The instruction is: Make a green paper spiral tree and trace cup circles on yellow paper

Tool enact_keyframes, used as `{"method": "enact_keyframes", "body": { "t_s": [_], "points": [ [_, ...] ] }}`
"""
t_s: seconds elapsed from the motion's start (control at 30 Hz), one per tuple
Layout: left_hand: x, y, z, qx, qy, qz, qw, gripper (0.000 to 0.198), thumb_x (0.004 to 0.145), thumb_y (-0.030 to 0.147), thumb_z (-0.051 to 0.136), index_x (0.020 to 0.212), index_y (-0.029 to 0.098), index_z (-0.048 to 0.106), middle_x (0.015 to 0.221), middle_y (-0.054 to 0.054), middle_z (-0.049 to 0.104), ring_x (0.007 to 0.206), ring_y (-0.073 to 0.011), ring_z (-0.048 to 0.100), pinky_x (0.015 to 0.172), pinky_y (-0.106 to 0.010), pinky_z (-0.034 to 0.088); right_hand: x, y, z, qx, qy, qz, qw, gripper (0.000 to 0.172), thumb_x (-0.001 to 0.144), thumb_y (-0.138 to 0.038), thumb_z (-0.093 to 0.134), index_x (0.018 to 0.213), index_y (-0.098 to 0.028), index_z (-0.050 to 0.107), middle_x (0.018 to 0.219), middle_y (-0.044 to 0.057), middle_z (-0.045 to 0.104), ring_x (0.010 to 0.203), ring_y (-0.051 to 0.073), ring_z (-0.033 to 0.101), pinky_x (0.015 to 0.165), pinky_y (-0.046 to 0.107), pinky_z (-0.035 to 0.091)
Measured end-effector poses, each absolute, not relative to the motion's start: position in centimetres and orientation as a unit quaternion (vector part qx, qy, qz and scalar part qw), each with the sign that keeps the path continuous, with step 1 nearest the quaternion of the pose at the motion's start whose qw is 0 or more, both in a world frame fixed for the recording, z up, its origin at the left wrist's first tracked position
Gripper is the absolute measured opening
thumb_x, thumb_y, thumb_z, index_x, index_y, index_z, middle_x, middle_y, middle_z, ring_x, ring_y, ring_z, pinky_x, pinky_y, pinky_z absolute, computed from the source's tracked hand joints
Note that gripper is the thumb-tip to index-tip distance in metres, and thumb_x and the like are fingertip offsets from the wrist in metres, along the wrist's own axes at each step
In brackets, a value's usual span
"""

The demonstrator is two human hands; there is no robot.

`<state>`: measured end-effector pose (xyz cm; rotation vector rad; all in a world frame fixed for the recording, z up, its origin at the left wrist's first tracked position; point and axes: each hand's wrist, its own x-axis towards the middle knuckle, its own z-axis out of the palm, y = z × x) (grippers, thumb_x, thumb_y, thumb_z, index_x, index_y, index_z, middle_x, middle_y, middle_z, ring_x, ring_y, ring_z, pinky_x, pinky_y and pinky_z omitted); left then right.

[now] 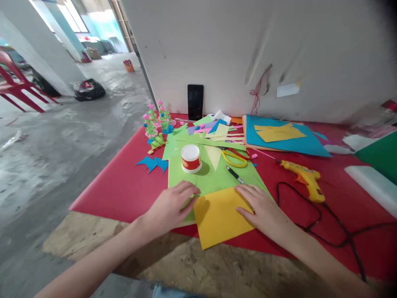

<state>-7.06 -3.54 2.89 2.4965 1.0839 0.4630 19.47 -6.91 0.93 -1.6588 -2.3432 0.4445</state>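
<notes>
lettering on the yellow glue gun at right is too small to read, as is the red label of the white tub on the far side of the hands. the yellow sheet lies near, its near corner jutting past the red worktop edge. the right hand spreads over its right side; the left hand curves by its far left corner, pinching or not i cannot tell. red surface stretches open at left.
</notes>
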Motion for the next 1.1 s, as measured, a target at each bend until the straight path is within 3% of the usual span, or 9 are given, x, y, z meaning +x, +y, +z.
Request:
{"method": "enact_keyframes", "body": {
  "t_s": [0.17,0.27,0.37,0.47,0.57,0.77,0.83,0.97,1.1],
  "points": [
    [-3.9,-3.8,1.8,0.893,0.342,0.151,0.249,0.023,0.087,0.02,0.041,0.108,0.016,0.049,0.107,-0.008,0.054,0.103,-0.0198,0.047,0.089,-0.035,0.04,18.7,-5.3,0.7,-0.533,-0.816,0.197,0.1,0.053,0.058,-0.023,0.071,0.108,-0.013,0.055,0.11,0.013,0.052,0.108,0.031,0.042,0.09,0.047,0.037],
    [-3.1,-2.8,1.6,0.867,0.361,0.17,0.297,0.027,0.087,0.027,0.044,0.111,0.015,0.05,0.11,-0.01,0.055,0.106,-0.0205,0.047,0.092,-0.035,0.038,18.3,-4.2,1.7,-0.52,-0.814,0.239,0.106,0.033,0.056,-0.023,0.072,0.087,-0.016,0.063,0.096,0.01,0.056,0.097,0.028,0.048,0.084,0.042,0.041],
    [-2.7,-2.4,1.8,0.857,0.361,0.157,0.333,0.028,0.086,0.033,0.046,0.105,0.015,0.057,0.099,-0.007,0.062,0.09,-0.0182,0.056,0.08,-0.029,0.044,18.2,-3.8,3.2,-0.506,-0.798,0.302,0.125,0.01,0.069,-0.025,0.063,0.076,-0.019,0.065,0.083,0.003,0.062,0.085,0.02,0.055,0.076,0.03,0.044],
    [-2.5,-2.5,2.5,0.844,0.352,0.143,0.379,0.028,0.087,0.033,0.043,0.085,0.015,0.064,0.073,-0.001,0.065,0.061,-0.0103,0.056,0.055,-0.018,0.041,18.4,-3.8,4.6,-0.53,-0.757,0.344,0.164,0.017,0.074,-0.036,0.059,0.078,-0.02,0.066,0.077,0.001,0.066,0.074,0.017,0.059,0.065,0.025,0.045],
    [-2.6,-2.6,3.2,0.825,0.361,0.158,0.404,0.031,0.087,0.035,0.043,0.082,0.013,0.064,0.069,0.0,0.064,0.058,-0.0084,0.052,0.051,-0.016,0.037,19.0,-3.8,5.5,-0.559,-0.709,0.378,0.202,0.026,0.074,-0.042,0.058,0.078,-0.018,0.066,0.074,0.003,0.067,0.069,0.017,0.061,0.056,0.023,0.045],
    [-3.3,-1.7,4.4,0.795,0.398,0.204,0.409,0.028,0.087,0.033,0.042,0.083,0.013,0.059,0.063,0.002,0.055,0.052,-0.0058,0.042,0.048,-0.017,0.032,21.3,-3.2,7.2,-0.651,-0.552,0.268,0.448,0.022,0.074,-0.039,0.06,0.075,-0.017,0.064,0.035,-0.005,0.041,0.032,0.006,0.033,0.035,0.019,0.029],
    [-3.6,-1.2,4.6,0.795,0.392,0.216,0.41,0.026,0.087,0.033,0.041,0.083,0.013,0.058,0.064,0.002,0.053,0.054,-0.0057,0.043,0.049,-0.016,0.032,21.9,-2.8,7.7,-0.634,-0.529,0.26,0.5,0.028,0.073,-0.037,0.062,0.095,-0.02,0.06,0.053,-0.002,0.056,0.04,0.007,0.041,0.037,0.019,0.033],
    [-3.5,-0.6,4.9,0.81,0.362,0.222,0.403,0.022,0.087,0.029,0.042,0.082,0.014,0.057,0.068,0.002,0.055,0.056,-0.0053,0.045,0.052,-0.015,0.033,21.1,-2.8,7.8,-0.512,-0.554,0.525,0.393,0.052,0.071,-0.037,0.063,0.119,-0.026,0.046,0.117,0.007,0.055,0.091,0.018,0.058,0.067,0.027,0.051],
    [-2.8,-0.4,5.0,0.82,0.344,0.195,0.415,0.023,0.085,0.033,0.046,0.084,0.013,0.057,0.057,0.004,0.047,0.049,-0.005,0.038,0.047,-0.017,0.029,18.2,-3.7,7.2,-0.52,-0.519,0.637,0.233,0.03,0.067,-0.033,0.067,0.092,-0.019,0.062,0.084,0.004,0.067,0.072,0.018,0.063,0.059,0.024,0.05]
  ]
}}
